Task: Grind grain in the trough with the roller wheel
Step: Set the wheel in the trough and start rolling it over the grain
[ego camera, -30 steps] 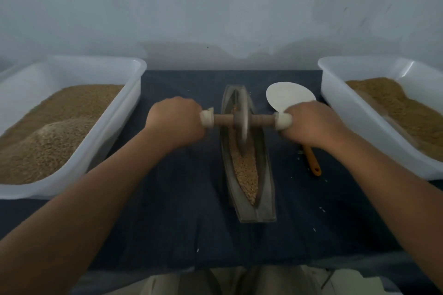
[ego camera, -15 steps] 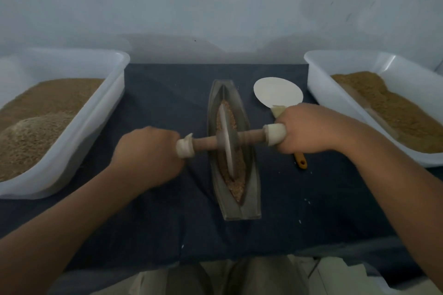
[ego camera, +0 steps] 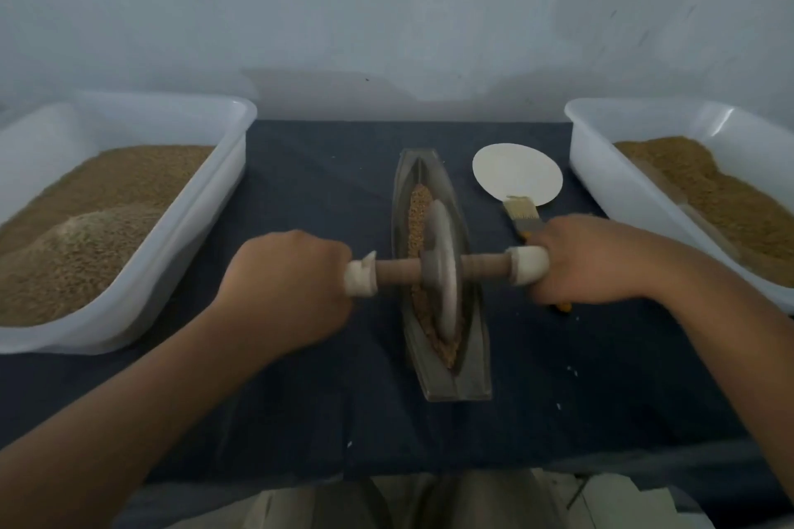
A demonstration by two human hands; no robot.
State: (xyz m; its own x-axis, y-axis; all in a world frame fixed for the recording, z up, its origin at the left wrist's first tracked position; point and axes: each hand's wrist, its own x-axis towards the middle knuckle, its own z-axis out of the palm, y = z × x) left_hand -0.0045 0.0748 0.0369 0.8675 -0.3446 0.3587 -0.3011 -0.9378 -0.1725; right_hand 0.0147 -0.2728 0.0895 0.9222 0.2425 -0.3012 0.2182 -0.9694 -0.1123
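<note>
Head view, and we're in the thick of the grinding step. The roller wheel (ego camera: 442, 271) stands on edge in the groove of the trough (ego camera: 474, 378), around the middle and a touch toward the near end. The grain (ego camera: 419, 206) lies along the groove, brown and coarse, showing beyond the disc and under its near rim. To my eye plenty is left to crush.

The left hand (ego camera: 288, 283) grips one end of the axle (ego camera: 399, 271), fingers wrapped tight around the pale cap. The right hand (ego camera: 584, 258) grips the other end the same way. Both forearms reach in from the near corners, wrists fairly straight, knuckles up, the axle lying almost level across the trough.

What's called for next, I'd say, is another run along the groove, with even downward pressure from both sides so the disc doesn't climb the wall or rock that narrow trough on the dark surface (ego camera: 300, 185).

The left tub (ego camera: 172, 262) and right tub (ego camera: 601, 168) sit well clear, both holding grain. A white disc (ego camera: 517, 174) and a brush (ego camera: 522, 215) lie just beyond the right hand.
</note>
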